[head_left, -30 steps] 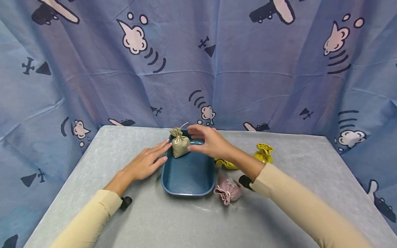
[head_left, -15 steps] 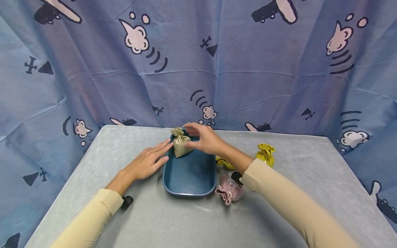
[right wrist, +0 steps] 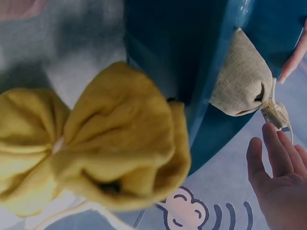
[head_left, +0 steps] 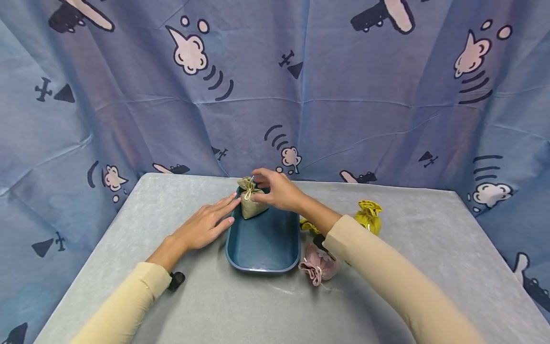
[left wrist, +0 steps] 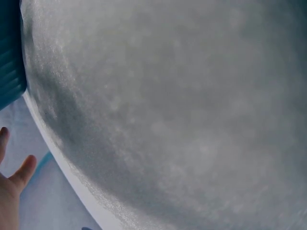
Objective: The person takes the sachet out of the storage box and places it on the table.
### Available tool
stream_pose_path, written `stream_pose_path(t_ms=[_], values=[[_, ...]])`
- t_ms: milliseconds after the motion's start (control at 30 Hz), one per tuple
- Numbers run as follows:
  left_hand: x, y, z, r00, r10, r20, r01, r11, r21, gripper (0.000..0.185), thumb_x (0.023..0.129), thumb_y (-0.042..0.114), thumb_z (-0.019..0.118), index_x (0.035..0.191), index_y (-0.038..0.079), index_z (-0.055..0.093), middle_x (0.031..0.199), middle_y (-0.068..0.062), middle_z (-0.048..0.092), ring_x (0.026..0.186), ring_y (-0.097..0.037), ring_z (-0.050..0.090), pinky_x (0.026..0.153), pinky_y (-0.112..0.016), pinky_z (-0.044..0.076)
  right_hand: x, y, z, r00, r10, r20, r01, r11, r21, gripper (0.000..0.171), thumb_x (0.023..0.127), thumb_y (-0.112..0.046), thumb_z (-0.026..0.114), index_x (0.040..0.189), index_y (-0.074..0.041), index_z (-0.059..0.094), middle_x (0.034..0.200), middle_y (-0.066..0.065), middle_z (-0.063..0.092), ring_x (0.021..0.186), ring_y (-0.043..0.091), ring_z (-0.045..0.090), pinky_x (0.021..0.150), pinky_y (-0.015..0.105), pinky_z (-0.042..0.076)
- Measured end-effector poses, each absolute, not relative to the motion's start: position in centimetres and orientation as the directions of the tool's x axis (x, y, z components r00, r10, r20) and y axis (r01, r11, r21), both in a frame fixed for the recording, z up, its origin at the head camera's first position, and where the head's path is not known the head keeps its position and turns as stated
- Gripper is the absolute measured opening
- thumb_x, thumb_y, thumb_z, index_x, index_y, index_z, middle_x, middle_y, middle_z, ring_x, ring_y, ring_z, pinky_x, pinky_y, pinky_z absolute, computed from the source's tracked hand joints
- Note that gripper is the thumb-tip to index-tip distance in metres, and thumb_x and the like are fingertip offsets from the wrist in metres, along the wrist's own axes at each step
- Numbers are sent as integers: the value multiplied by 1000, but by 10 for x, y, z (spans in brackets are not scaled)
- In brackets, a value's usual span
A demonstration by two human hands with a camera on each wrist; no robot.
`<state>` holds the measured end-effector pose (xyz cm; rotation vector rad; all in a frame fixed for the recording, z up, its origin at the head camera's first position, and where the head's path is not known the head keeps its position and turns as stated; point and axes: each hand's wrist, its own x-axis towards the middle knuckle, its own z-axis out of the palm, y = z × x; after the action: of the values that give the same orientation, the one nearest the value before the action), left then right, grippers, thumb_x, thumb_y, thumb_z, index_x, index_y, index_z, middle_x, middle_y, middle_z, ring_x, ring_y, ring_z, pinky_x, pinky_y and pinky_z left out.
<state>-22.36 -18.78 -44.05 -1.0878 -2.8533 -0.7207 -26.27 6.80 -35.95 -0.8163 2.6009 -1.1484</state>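
Observation:
A beige cloth drawstring pouch [head_left: 252, 207] leans upright at the far left end of a blue plastic tray [head_left: 263, 268]. My left hand [head_left: 205, 224] lies with straight fingers at the tray's left rim, fingertips beside the pouch. At the pouch's right side is my right hand [head_left: 279, 191], fingers spread and thumb apart, close to the tied neck. In the right wrist view the pouch [right wrist: 243, 79] shows its gathered top near the fingertips of that right hand [right wrist: 283, 177], which do not close round it. The left wrist view catches only part of the left hand [left wrist: 12, 187].
Right of the tray lie a pink pouch [head_left: 320, 265] and a yellow pouch [head_left: 309, 226], partly covered by my right arm. Another yellow pouch [head_left: 368, 216] stands farther right. A patterned blue curtain [head_left: 240, 86] hangs behind the grey-covered table [head_left: 189, 306].
My right hand has moved left and slightly away from me, closer to the beige pouch's neck. The left hand stays at the tray rim. The head view has shifted slightly.

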Motion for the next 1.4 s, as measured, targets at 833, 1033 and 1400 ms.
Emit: stream_pose_path(t_ms=[833,1033,1400], values=[[-226,-189,-444,-752,633,183,643,643,417,54,108,41,37,158,20,31,164,-1,22,146,-22,31,107,-56,36,-275,51,-366,-866,-499,-22,-362,657,-661,62,93,-18,73,147,-8,45,141,14,56,128,26,55,100,41,49],[-225,-189,-443,-763,625,168,627,649,432,53,108,35,41,158,21,31,164,0,21,146,-21,30,107,-57,35,-279,47,-366,-863,-502,-48,-364,687,-629,62,94,-19,72,149,-11,44,141,15,56,128,27,55,99,42,49],[-225,-189,-443,-763,626,162,624,649,436,54,108,41,36,159,21,29,165,1,20,147,-22,29,108,-58,34,-284,41,-366,-842,-537,-48,-410,695,-591,58,94,-14,71,146,-9,47,140,16,56,128,29,54,99,43,48]])
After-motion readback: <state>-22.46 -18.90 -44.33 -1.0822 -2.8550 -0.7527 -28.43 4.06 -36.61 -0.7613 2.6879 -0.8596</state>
